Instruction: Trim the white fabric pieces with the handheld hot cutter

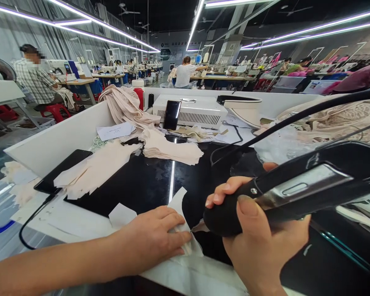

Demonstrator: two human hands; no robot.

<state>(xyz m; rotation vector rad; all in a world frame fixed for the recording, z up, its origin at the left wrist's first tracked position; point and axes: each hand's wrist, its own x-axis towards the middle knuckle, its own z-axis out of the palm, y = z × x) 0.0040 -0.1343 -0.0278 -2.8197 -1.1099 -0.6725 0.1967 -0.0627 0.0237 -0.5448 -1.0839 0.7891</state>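
Note:
My right hand (262, 244) is wrapped around a black corded hand tool (283, 195) with a silver panel. Its rounded end points left and down, close above the work surface; the working side is hidden from me. On the near edge, my left hand (156, 236) presses and grips a small cream fabric piece (179, 201), fingers bent over it and thumb alongside. Part of that piece lies under the fingers. Just beyond my left wrist rests a white scrap (122, 215). Another bit of pale fabric (201, 226) shows beneath the tool's end.
Stacks of cut cream fabric (169, 148) lie across the glossy black board (160, 181). Behind stand a phone (172, 115) and a white vented box (200, 109). The tool's cable (296, 119) arches at the right. A black tablet-like device (63, 170) lies left. Co-workers sit farther off.

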